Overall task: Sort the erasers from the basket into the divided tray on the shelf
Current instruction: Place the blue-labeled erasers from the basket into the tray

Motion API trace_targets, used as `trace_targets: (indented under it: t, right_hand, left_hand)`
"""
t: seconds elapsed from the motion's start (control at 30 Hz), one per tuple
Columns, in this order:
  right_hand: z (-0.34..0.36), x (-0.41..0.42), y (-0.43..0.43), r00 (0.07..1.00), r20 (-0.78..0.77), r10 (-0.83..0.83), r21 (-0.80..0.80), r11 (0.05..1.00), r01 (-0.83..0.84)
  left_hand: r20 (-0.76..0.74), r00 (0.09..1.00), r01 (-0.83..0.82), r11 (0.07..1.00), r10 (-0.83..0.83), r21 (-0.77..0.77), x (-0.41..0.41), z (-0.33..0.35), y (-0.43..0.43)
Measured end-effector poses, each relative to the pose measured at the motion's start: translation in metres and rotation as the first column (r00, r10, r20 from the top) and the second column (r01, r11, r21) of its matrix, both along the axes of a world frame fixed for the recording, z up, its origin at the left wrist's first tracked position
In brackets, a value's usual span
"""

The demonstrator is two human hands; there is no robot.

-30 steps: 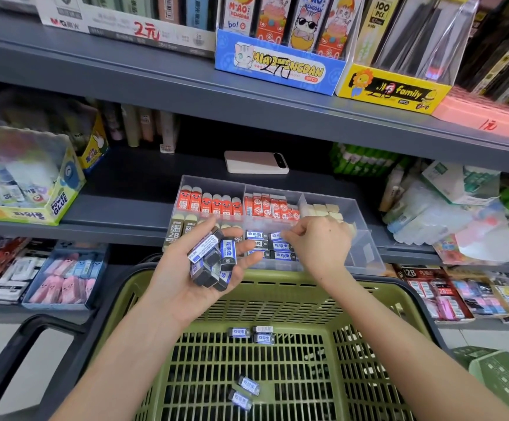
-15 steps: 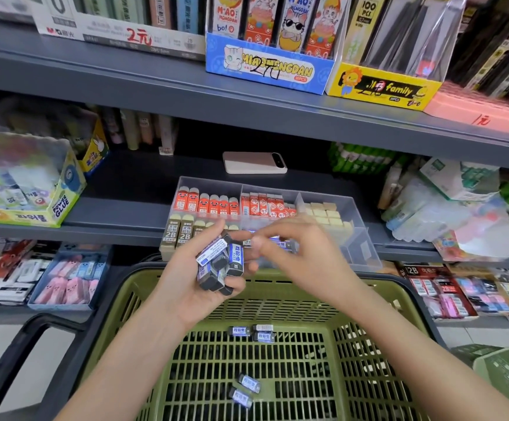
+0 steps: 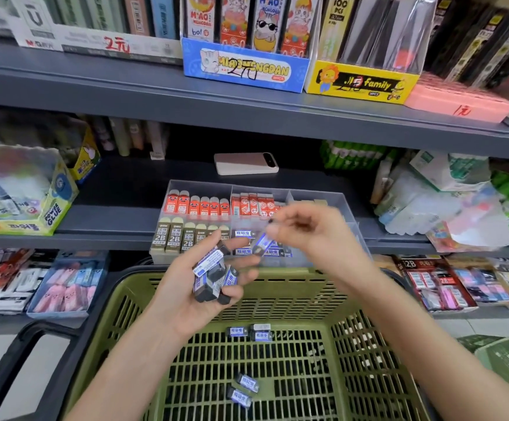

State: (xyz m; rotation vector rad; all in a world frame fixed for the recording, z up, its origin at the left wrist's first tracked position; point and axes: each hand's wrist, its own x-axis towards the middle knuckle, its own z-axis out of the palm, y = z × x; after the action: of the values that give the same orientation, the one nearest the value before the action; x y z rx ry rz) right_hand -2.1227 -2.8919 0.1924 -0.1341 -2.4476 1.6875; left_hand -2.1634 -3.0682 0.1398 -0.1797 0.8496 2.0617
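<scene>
My left hand (image 3: 186, 287) cups a bunch of black erasers with blue-and-white sleeves (image 3: 213, 276) above the green basket (image 3: 368, 302). My right hand (image 3: 314, 235), blurred, pinches one such eraser (image 3: 261, 243) between thumb and fingers, just right of the bunch and in front of the clear divided tray (image 3: 317, 197) on the shelf. The tray holds red erasers at the back, tan 2B erasers (image 3: 174, 237) front left and blue-sleeved erasers (image 3: 242, 233) in the front middle. Several more blue-sleeved erasers (image 3: 248, 332) lie on the basket floor.
A phone (image 3: 245, 163) lies on the shelf behind the tray. A glue box (image 3: 34, 208) stands left, plastic packets (image 3: 447, 205) right. The basket's black handle (image 3: 25, 338) hangs at lower left. A lower shelf carries more stationery.
My right hand left the tray, came to the bunch in my left hand, and now lifts one eraser away from it up to the right. The left hand stayed put.
</scene>
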Motion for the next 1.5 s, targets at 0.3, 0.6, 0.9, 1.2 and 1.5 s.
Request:
trace_targets:
  t: [0.3, 0.6, 0.9, 1.2, 1.5]
  right_hand:
    - [-0.025, -0.045, 0.042, 0.990, 0.137, 0.029, 0.901, 0.411, -0.137]
    - [-0.035, -0.045, 0.049, 0.966, 0.232, 0.111, 0.951, 0.180, -0.250]
    - [-0.020, -0.016, 0.006, 0.982, -0.120, 0.149, 0.795, 0.607, 0.005]
    - [-0.010, -0.004, -0.057, 0.983, 0.122, 0.134, 0.134, 0.980, -0.150]
    - [-0.010, -0.044, -0.001, 0.985, 0.171, 0.021, 0.008, 1.000, -0.023]
  left_hand:
    - [-0.018, 0.999, -0.042, 0.999, 0.042, -0.028, -0.004, -0.005, -0.011]
    - [-0.015, 0.999, -0.031, 0.998, 0.030, -0.045, -0.005, -0.006, -0.009]
    - [0.029, 1.000, -0.007, 0.999, 0.008, -0.033, -0.004, -0.006, -0.006]
    - [-0.036, 0.999, -0.029, 0.993, 0.025, -0.110, 0.000, -0.005, -0.004]
    - [0.110, 0.983, -0.150, 0.989, 0.149, 0.001, -0.011, 0.004, -0.020]
